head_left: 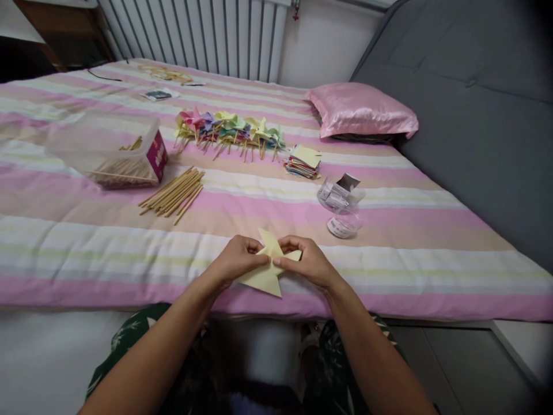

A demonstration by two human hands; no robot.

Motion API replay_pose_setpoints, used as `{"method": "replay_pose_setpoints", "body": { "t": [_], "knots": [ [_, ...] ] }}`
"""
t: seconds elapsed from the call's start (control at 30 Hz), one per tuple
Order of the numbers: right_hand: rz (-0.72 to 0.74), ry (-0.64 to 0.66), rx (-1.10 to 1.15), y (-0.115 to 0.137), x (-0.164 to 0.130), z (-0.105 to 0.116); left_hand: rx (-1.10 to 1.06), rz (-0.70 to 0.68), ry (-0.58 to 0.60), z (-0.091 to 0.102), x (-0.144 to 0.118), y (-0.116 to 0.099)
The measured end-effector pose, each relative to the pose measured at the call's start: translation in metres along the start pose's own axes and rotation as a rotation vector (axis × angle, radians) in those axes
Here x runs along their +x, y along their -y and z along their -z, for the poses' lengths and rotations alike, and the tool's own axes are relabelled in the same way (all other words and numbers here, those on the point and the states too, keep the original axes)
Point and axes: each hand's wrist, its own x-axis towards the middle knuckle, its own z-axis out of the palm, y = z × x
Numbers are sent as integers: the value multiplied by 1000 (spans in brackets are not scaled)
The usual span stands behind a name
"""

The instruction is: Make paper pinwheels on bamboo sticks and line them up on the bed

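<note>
A pale yellow paper pinwheel [262, 280] is held above the near edge of the striped bed, its corners folded toward the middle. My left hand [240, 258] pinches it from the left, thumb near its centre. From the other side my right hand [306, 260] grips it, with the thumb beside the centre and fingers curled behind a blade. Whether a pin sits at the centre, under the thumbs, I cannot make out. Ahead and to the left lies a pile of thin wooden sticks [176, 193]. Beyond it rests a row of finished coloured pinwheels on sticks [233, 128].
A clear plastic box [97, 135] holds more sticks. On the right are a stack of coloured paper squares [304, 158], a clear round container [334, 196] and its labelled lid [342, 225]. A pink pillow [363, 109] lies against the grey headboard [470, 115].
</note>
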Motion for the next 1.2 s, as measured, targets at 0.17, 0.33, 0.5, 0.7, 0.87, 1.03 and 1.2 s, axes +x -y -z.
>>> {"method": "replay_pose_setpoints", "body": {
  "t": [0.17, 0.33, 0.5, 0.7, 0.87, 1.03, 1.2],
  "knots": [
    [141, -489, 116, 0, 4, 0, -162, 17, -236, 5, 6, 1],
    [327, -597, -86, 6, -8, -13, -389, -28, -467, 10, 11, 1],
    [324, -215, -218, -5, -14, -45, -569, -52, -483, 11, 10, -2],
    [342, -291, -267, -17, -10, -57, -619, -29, -378, 2, 6, 0],
    [330, -351, -237, -13, -9, -53, -611, -41, -324, -5, 3, 0],
    [251, -364, -48, -13, -7, -55, -592, -55, -314, -6, 2, 0],
    [189, -435, -31, -10, -6, -55, -536, -59, -363, -10, 4, 4]
  ]
}}
